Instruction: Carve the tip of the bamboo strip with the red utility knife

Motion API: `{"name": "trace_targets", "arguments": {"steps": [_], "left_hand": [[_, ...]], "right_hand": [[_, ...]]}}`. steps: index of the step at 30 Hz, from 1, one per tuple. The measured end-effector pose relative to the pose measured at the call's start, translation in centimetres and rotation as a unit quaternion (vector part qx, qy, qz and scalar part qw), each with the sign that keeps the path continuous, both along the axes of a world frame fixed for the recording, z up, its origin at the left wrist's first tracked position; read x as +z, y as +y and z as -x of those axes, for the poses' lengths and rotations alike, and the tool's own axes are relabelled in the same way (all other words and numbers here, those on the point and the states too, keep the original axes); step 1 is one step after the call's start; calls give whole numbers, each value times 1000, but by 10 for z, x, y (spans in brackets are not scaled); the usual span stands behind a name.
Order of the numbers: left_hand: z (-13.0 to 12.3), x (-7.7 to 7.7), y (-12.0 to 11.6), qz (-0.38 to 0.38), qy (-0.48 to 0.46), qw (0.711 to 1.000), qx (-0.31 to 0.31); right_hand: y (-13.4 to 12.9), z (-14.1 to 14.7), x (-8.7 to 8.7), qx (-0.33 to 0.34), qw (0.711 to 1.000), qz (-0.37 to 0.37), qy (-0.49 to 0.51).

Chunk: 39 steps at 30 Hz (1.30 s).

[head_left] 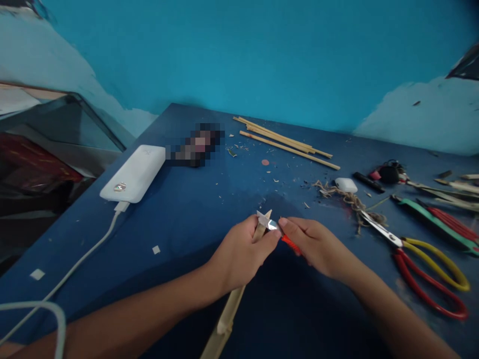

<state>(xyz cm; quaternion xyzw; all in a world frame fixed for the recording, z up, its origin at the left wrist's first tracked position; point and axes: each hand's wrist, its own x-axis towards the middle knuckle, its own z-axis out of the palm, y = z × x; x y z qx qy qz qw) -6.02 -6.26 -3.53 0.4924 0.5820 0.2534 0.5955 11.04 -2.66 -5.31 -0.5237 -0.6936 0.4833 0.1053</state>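
Observation:
My left hand [241, 254] is closed around a split bamboo strip [232, 311], which slants from the bottom edge up to its tip just past my fingers. In my right hand [312, 244] is a utility knife with an orange handle [291, 245], gripped close to the blade. The knife's shiny blade [265, 219] lies across the bamboo near its upper end, and my left thumb is beside the blade. Most of the knife's handle is hidden by my right fingers.
Thin bamboo sticks [284, 142] and shavings lie near the wall. At the right are scissors [396, 242], tangled twine [348, 199], a white earbud case [346, 185] and a green cutter [434, 222]. A white power bank [134, 172] with a cable [84, 262] rests at the left.

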Motion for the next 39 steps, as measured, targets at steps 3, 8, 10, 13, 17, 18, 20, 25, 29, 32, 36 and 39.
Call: {"name": "trace_targets", "arguments": {"steps": [3,8,10,13,17,18,20,25,29,32,36,39], "left_hand": [[1,-1,0,-30,3,1000,4],[2,-4,0,-57,-20,998,29],[2,-7,0,-66,-12,997,40],[1,-10,0,-69,5,996,53],[0,-11,-1,-24,-4,999,40],[1,-10,-1,-5,-12,999,33],[1,-8,1,25,-33,999,18],[5,-12,5,38,-132,991,-2],[6,-20,6,27,-180,983,-34],[6,-23,6,28,-204,976,-66],[6,-20,6,37,-208,974,-79],[6,-13,5,27,-184,979,-79]], "right_hand": [[-1,2,-1,6,998,-55,-22],[-7,10,-2,-22,989,-129,-62],[-9,14,-2,-47,987,-138,-70],[-10,15,-2,-65,984,-146,-74],[-10,14,-2,-83,987,-130,-49],[-9,14,-2,-92,989,-114,-34],[-8,15,1,-104,992,-71,-2],[-6,14,11,-130,990,45,25],[-6,7,13,-77,991,94,47],[-6,3,9,-49,992,103,52],[-5,1,5,-31,992,109,62],[-6,3,5,-25,992,102,68]]}}
